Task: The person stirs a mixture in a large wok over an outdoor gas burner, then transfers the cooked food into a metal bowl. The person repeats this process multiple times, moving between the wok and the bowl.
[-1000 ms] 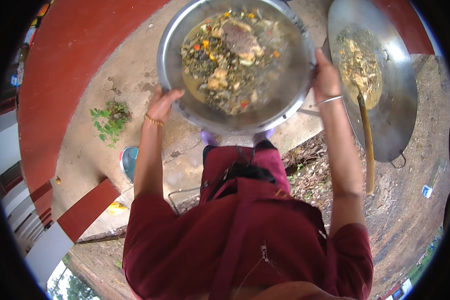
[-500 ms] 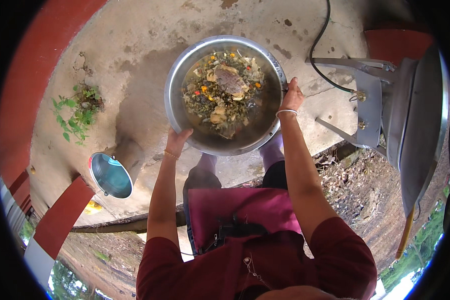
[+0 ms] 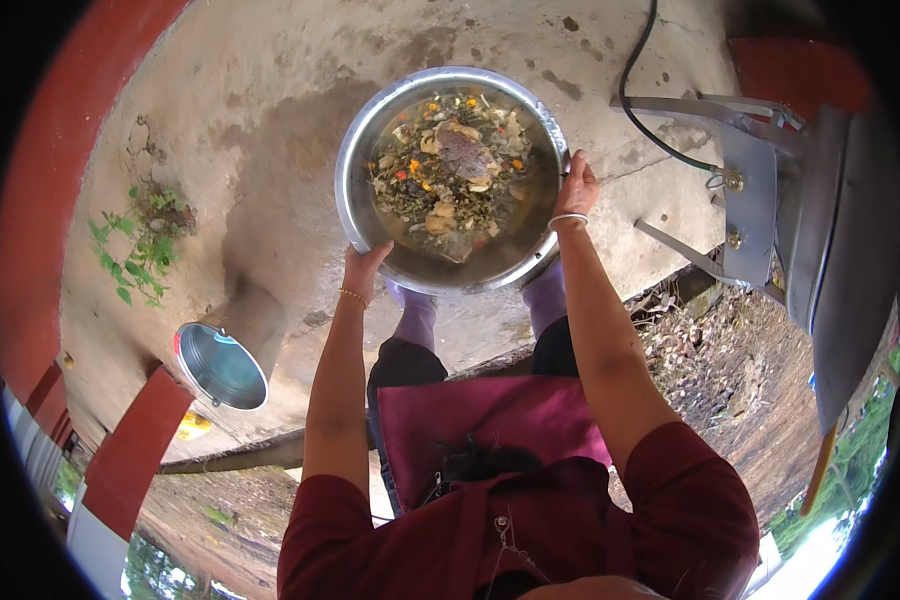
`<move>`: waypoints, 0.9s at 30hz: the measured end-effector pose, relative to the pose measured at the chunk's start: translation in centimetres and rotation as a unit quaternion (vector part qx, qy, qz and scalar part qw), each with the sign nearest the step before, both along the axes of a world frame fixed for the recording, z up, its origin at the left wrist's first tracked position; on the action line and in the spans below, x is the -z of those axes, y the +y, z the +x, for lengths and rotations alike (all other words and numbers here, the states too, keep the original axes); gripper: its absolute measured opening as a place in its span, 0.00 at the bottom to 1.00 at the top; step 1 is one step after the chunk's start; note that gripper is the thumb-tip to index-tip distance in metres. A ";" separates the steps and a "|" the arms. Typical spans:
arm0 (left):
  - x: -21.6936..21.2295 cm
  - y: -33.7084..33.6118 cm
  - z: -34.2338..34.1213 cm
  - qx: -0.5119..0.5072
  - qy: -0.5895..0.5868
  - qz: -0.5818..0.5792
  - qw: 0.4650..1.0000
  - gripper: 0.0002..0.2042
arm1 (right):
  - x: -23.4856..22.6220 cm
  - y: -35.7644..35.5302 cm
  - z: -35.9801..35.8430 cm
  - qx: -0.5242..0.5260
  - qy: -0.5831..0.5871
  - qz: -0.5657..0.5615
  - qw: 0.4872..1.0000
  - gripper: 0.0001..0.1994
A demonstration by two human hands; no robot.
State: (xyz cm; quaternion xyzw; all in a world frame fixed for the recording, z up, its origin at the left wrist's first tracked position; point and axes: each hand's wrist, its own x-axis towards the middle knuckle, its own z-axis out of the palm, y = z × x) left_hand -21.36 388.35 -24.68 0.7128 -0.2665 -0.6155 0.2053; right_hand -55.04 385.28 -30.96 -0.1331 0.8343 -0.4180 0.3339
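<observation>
A wide round metal basin (image 3: 354, 135) is held out in front of me, above my feet. Murky liquid fills it, with dark green bits, pale leafy scraps, small orange and red pieces and a larger brownish lump (image 3: 464, 155) floating in the middle. My left hand (image 3: 366, 268) grips the rim at the lower left, thumb over the edge. On the right side of the rim, my right hand (image 3: 576, 188) is closed round it; the fingers beneath the basin are hidden.
A metal bucket (image 3: 198, 372) with bluish contents stands on the concrete at left, near a leafy weed (image 3: 140, 245). To the right is a metal stand (image 3: 750, 200) with a black hose (image 3: 630, 105) and a large pan-like vessel (image 3: 850, 270). Bare littered ground lies beyond the concrete edge.
The basin has shifted slightly up in the picture, both hands still on its rim. More of my lower legs shows below it. The surroundings have shifted a little with my view.
</observation>
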 end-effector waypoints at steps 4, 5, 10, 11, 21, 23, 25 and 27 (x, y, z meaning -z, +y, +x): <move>-0.4 3.1 4.1 -0.034 0.010 -0.001 0.999 0.28 | -9.0 2.8 0.0 -0.250 0.233 -0.027 0.939 0.27; -1.5 3.5 3.8 -0.078 -0.020 -0.002 0.997 0.31 | -13.0 4.0 -0.5 -0.307 0.311 -0.063 0.897 0.27; -13.3 1.6 2.2 -0.120 -0.108 -0.035 0.986 0.37 | -43.2 11.3 -7.5 -0.396 0.427 -0.089 0.808 0.30; -15.6 0.6 1.4 -0.110 -0.099 -0.044 0.988 0.37 | -46.9 13.6 -10.0 -0.379 0.486 -0.086 0.782 0.30; -25.6 -3.2 4.4 -0.221 0.057 -0.181 0.957 0.22 | -55.4 31.8 -28.7 -0.268 0.502 0.348 0.745 0.27; -22.2 -2.1 11.7 -0.102 -0.182 -0.215 0.954 0.30 | -48.7 35.0 -34.8 -0.308 0.463 0.231 0.798 0.24; -25.3 -2.2 8.9 -0.112 -0.275 -0.205 0.933 0.35 | -41.9 36.9 -39.3 -0.318 0.448 0.150 0.822 0.22; -26.4 -1.3 10.8 -0.143 -0.280 -0.217 0.924 0.35 | -39.8 37.1 -40.5 -0.323 0.420 0.118 0.840 0.21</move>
